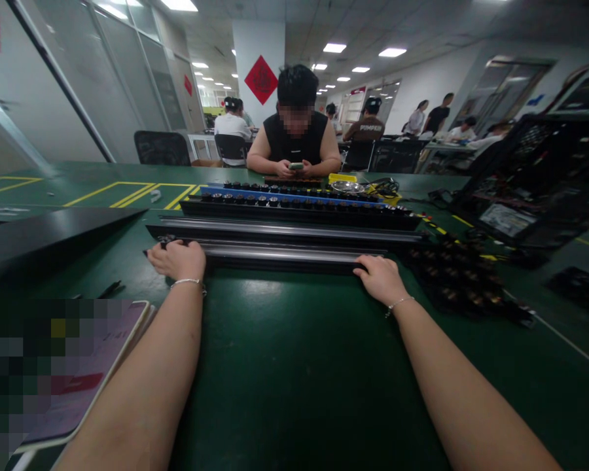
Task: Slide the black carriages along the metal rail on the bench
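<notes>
A long black metal rail (279,254) with a shiny upper face lies crosswise on the green table (294,366). My left hand (180,260) is closed around its left end, where a small dark part shows by the fingertips, too blurred to name. Around the right end, my right hand (381,277) curls with the thumb on top. Just behind lies a similar black rail (285,229). Farther back, a long black strip (299,212) carries a row of round, shiny-topped pieces. A heap of small black parts (461,271) spreads beyond my right hand.
At left are a dark flat panel (49,239) and a tablet-like device (83,373) with a lit screen. An opened black case (530,183) stands at right. A metal dish (348,187) sits near cables. Across the table, a person (294,140) holds a phone.
</notes>
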The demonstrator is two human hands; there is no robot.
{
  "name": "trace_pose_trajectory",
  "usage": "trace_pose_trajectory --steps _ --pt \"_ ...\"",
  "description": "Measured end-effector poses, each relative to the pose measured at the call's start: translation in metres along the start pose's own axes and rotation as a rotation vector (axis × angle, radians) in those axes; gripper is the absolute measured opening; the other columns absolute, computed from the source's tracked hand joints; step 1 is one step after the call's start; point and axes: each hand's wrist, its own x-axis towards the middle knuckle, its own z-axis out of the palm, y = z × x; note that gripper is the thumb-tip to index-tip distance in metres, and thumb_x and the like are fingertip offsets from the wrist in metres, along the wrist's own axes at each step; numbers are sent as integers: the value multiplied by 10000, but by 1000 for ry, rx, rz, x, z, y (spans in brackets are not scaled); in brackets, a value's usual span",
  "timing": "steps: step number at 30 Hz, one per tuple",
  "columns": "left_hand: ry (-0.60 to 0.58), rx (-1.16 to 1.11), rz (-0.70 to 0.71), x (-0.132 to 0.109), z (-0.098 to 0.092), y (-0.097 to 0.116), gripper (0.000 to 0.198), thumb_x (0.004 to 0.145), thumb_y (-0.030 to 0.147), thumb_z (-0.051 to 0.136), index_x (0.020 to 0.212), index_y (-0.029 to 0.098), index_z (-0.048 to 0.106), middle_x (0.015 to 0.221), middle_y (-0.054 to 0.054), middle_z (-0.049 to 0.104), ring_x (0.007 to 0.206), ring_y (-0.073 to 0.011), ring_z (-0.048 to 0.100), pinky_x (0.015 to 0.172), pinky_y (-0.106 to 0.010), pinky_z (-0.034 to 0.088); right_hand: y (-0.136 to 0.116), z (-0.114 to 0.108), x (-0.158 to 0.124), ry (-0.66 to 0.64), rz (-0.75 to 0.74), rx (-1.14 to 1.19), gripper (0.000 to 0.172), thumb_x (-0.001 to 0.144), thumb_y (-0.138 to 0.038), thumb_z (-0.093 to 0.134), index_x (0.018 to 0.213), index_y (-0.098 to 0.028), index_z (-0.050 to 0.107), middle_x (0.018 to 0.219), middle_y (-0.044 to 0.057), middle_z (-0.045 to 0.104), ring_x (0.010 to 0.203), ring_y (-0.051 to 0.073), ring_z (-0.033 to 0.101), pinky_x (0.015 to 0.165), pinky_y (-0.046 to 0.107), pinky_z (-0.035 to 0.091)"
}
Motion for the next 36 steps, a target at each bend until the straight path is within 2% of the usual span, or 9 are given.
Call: trace_pose_trajectory --steps 8,13,15,18,22,27,36 --pt "-2 -4 7 -1 -4 2 231 711 276 548 905 162 604 1307 -158 451 1317 -341 294 1051 -503 276 0 2 -1 23 8 4 232 845 -310 451 971 -221 624 1027 66 657 925 220 546 838 378 324" --pt "64 -61 11 5 -6 1 367 785 309 499 1093 110 505 1261 -186 503 1311 -315 318 1069 -479 265 1 3 -3 42 2 10 223 844 -313 452 964 -230 621 1021 59 659 930 220 543 841 381 324" --pt "60 -72 -17 9 -6 0 449 785 294 501 1175 76 458 1288 -207 482 1299 -319 340 1064 -471 274 2 4 -3 39 -1 15 223 847 -313 450 963 -230 621 1028 56 658 928 219 541 841 380 322" --pt "24 -69 -21 13 -5 -3 486 795 284 501 1226 72 427 1331 -201 458 1325 -324 299 1078 -480 239 2 3 -2 25 6 20 226 850 -312 451 971 -227 623 1037 57 654 933 216 540 842 374 318" --pt "-4 -47 -5 14 -4 -5 415 804 248 496 1193 107 472 1318 -156 495 1331 -319 279 1067 -518 223 1 3 -2 22 12 15 217 850 -310 462 969 -232 625 1036 55 655 933 212 541 838 362 315" --pt "11 -15 -17 13 -6 -4 361 780 245 519 1129 153 531 1289 -123 537 1320 -297 308 1056 -504 248 0 3 -2 39 8 10 218 848 -303 472 983 -229 626 1041 51 656 946 213 534 831 356 308" --pt "-15 -16 -8 11 -11 2 371 774 215 517 1138 148 538 1279 -147 528 1293 -291 355 1028 -507 299 -3 4 -4 56 21 12 189 847 -299 483 947 -231 629 986 36 665 916 206 534 833 357 296"
